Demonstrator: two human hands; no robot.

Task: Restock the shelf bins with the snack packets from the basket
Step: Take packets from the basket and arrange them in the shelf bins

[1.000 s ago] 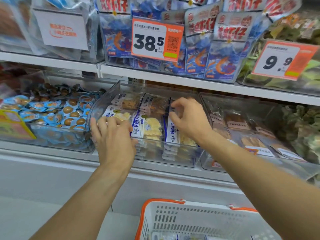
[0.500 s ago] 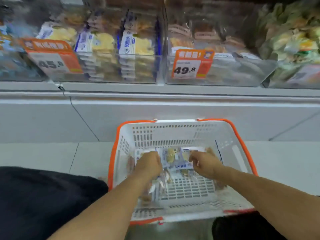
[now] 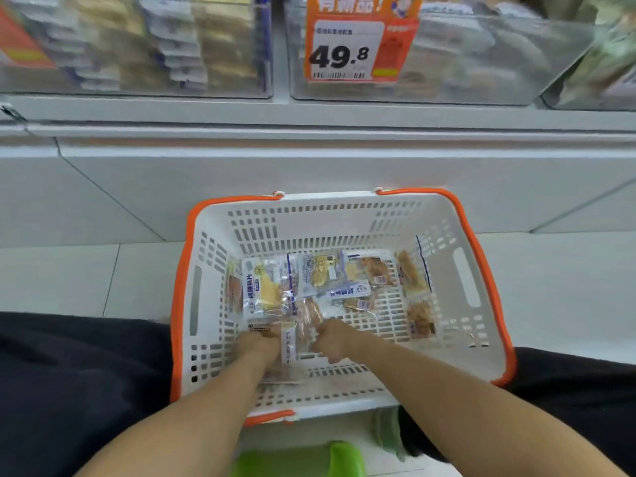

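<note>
fingers (image 3: 323,342) on packets (image 3: 292,342) in basket (image 3: 464,277)

Both hands down in the basket, gripping snack packets.

The white basket (image 3: 468,280) with orange rim sits on the pale floor (image 3: 69,277) in front of the shelf base. The left hand (image 3: 260,342) and right hand (image 3: 335,339) are close together near its near side, fingers curled round a few clear packets (image 3: 289,342) held between them. More snack packets (image 3: 268,290) lie flat across the basket bottom, some with yellow contents, some brown. Above, clear shelf bins (image 3: 464,56) hold blurred stock; an orange price tag (image 3: 354,43) reading 49.8 hangs on one. Something green (image 3: 309,459) lies below the basket.
</note>
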